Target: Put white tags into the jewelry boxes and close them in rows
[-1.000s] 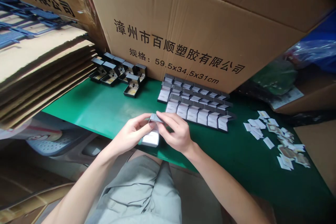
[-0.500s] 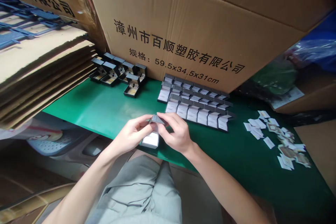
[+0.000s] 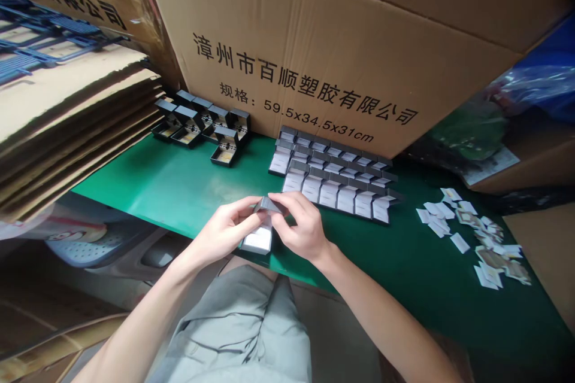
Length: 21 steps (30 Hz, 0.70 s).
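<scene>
Both my hands grip one small grey hinged box (image 3: 259, 233) with a white insert, just above the near edge of the green table (image 3: 179, 185). My left hand (image 3: 222, 230) cups its left side, fingers curled round it. My right hand (image 3: 300, 228) pinches the raised lid from the right. Beyond my hands, several open grey boxes with white inserts (image 3: 335, 182) lie in neat rows. Several open black boxes (image 3: 202, 125) stand at the back left.
A large printed cardboard carton (image 3: 341, 42) closes off the back of the table. Flat cardboard sheets (image 3: 67, 119) are stacked at the left. Small white and brown cards (image 3: 476, 233) lie scattered at the right. My lap in grey cloth (image 3: 242, 329) is below.
The box has dropped slightly and its lid has tilted a little further down between my fingers. Nothing else has shifted.
</scene>
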Each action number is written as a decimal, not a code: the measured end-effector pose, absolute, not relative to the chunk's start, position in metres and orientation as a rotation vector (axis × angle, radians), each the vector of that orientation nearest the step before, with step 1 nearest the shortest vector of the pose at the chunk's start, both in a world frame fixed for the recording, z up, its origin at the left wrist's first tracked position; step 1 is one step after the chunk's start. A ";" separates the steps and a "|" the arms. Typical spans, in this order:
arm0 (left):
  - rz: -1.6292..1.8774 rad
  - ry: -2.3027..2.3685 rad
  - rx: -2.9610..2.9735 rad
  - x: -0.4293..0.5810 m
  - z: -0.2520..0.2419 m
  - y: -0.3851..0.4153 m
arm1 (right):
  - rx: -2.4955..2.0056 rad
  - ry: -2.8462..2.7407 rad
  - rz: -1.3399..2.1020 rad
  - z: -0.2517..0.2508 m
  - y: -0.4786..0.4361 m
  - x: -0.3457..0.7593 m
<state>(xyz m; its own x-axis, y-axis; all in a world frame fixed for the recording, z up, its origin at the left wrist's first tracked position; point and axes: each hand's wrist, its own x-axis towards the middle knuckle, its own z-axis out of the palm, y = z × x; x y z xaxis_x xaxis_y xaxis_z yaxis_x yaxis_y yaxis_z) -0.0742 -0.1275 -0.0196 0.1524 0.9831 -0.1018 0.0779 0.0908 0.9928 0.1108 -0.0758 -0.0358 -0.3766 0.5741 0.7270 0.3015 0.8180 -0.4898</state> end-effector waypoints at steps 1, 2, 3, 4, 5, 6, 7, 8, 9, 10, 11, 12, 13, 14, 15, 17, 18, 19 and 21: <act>0.988 1.193 1.259 -0.074 -0.020 -0.128 | -0.643 -1.984 0.346 -0.036 -0.076 0.111; 0.989 1.199 1.259 -0.075 -0.020 -0.128 | -0.639 -1.984 0.353 -0.036 -0.075 0.111; 0.989 1.205 1.259 -0.075 -0.020 -0.128 | -0.639 -1.987 0.362 -0.036 -0.075 0.111; 0.989 1.211 1.258 -0.075 -0.021 -0.128 | -0.641 -1.992 0.370 -0.036 -0.075 0.111; 0.986 1.216 1.258 -0.075 -0.021 -0.128 | -0.646 -1.996 0.378 -0.036 -0.075 0.111; 0.984 1.218 1.258 -0.075 -0.021 -0.128 | -0.652 -2.000 0.383 -0.036 -0.075 0.111; 0.982 1.219 1.256 -0.075 -0.021 -0.128 | -0.657 -2.004 0.386 -0.037 -0.075 0.111; 0.984 1.217 1.253 -0.075 -0.022 -0.128 | -0.661 -2.006 0.387 -0.037 -0.075 0.111; 0.985 1.214 1.250 -0.075 -0.022 -0.128 | -0.663 -2.008 0.386 -0.037 -0.075 0.111; 0.989 1.212 1.246 -0.075 -0.022 -0.128 | -0.665 -2.009 0.386 -0.038 -0.075 0.111; 0.990 1.210 1.243 -0.075 -0.023 -0.128 | -0.664 -2.011 0.386 -0.038 -0.075 0.111; 0.991 1.210 1.240 -0.075 -0.023 -0.128 | -0.660 -2.009 0.385 -0.038 -0.075 0.111; 0.989 1.212 1.236 -0.075 -0.023 -0.128 | -0.654 -2.006 0.382 -0.039 -0.075 0.111; 0.988 1.220 1.232 -0.075 -0.022 -0.128 | -0.647 -2.003 0.377 -0.039 -0.075 0.111; 0.986 1.228 1.229 -0.075 -0.022 -0.128 | -0.642 -2.000 0.370 -0.039 -0.075 0.111; 0.985 1.241 1.226 -0.075 -0.020 -0.128 | -0.642 -2.001 0.362 -0.039 -0.075 0.111; 0.985 1.244 1.229 -0.075 -0.020 -0.128 | -0.649 -2.004 0.360 -0.039 -0.075 0.111; 0.985 1.247 1.236 -0.075 -0.019 -0.128 | -0.656 -2.008 0.362 -0.039 -0.075 0.111; 0.979 1.249 1.253 -0.075 -0.018 -0.128 | -0.665 -2.010 0.369 -0.039 -0.075 0.111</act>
<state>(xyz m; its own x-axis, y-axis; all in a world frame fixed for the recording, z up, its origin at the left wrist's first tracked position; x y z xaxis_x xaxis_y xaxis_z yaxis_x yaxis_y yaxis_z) -0.0747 -0.1282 -0.0181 0.1158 0.9853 -0.1255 0.1137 0.1124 0.9871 0.1105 -0.0746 -0.0391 -0.3987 0.5914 0.7009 0.3042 0.8063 -0.5073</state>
